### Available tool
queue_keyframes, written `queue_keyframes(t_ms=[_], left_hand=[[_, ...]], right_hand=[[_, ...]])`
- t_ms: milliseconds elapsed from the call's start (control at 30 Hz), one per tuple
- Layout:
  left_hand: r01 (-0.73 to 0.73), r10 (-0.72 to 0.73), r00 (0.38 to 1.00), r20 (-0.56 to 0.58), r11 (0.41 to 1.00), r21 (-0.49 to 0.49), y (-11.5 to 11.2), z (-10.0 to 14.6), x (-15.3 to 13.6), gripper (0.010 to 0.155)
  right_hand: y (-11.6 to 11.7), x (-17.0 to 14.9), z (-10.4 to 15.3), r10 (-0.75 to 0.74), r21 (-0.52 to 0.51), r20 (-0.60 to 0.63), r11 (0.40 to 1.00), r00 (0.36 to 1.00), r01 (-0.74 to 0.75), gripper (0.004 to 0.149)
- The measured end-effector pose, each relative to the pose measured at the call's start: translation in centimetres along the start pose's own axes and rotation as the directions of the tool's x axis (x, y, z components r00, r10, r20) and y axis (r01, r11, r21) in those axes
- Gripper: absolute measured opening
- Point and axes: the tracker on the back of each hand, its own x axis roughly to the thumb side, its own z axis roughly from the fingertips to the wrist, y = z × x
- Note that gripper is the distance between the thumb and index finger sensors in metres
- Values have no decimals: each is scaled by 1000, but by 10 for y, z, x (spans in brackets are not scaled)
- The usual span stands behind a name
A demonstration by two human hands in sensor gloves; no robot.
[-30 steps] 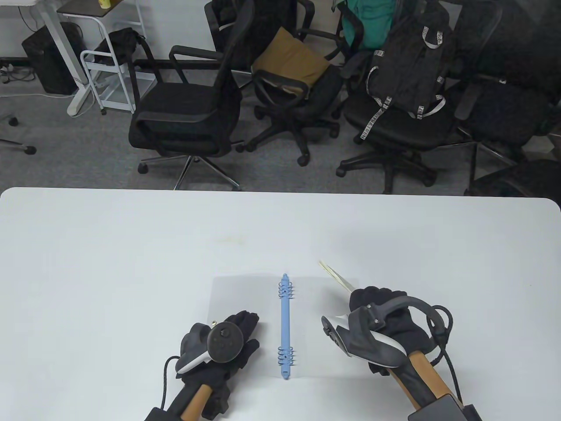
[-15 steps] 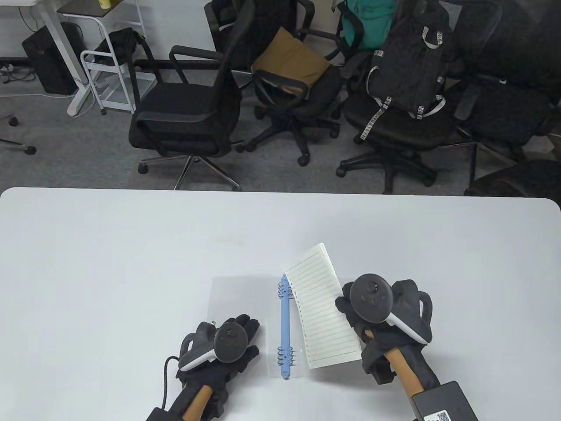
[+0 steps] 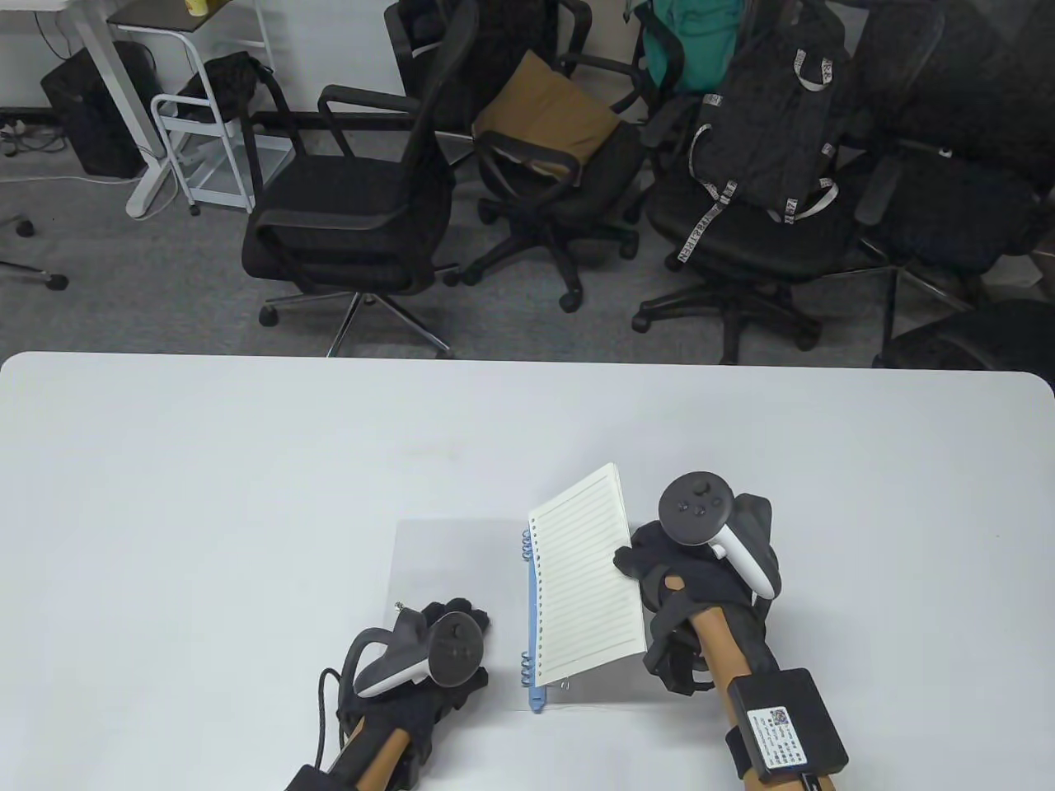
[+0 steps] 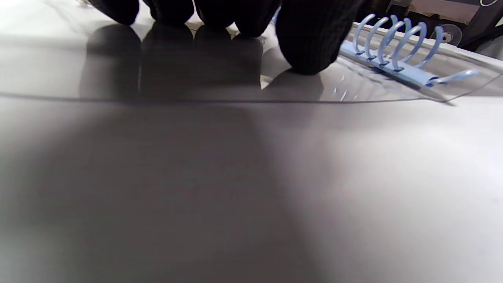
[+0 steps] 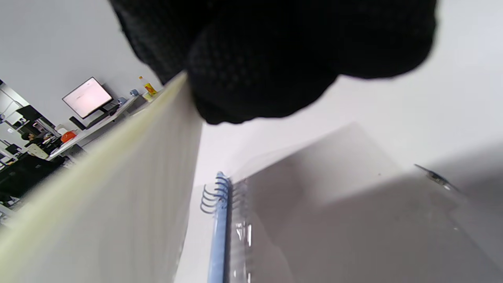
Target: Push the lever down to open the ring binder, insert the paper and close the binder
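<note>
A ring binder with clear covers point(image 3: 445, 560) and a blue spine point(image 3: 536, 699) lies open near the table's front edge. My right hand point(image 3: 639, 564) pinches the right edge of a stack of lined paper point(image 3: 581, 577). The stack is tilted above the right cover, its punched edge over the spine. In the right wrist view the paper point(image 5: 98, 196) hangs beside the blue spine point(image 5: 218, 236). My left hand point(image 3: 449, 618) rests on the left cover, its fingertips point(image 4: 310, 39) pressing the clear sheet next to the near set of rings point(image 4: 393, 39).
The white table point(image 3: 247, 461) stretches wide around the binder. Beyond its far edge stand several black office chairs point(image 3: 354, 206), one carrying a black backpack point(image 3: 766, 124).
My right hand turned the paper from edge-on to face up and carried it left until its punched edge came over the spine. My left hand drew slightly nearer on the left cover.
</note>
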Motion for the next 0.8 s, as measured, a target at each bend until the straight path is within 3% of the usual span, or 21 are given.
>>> queue_keyframes(t_ms=[800], left_hand=[[-27, 27, 999, -24, 999, -26, 2, -2, 0, 70]], right_hand=[[9, -5, -11, -9, 32, -76, 999, 997, 11, 36]])
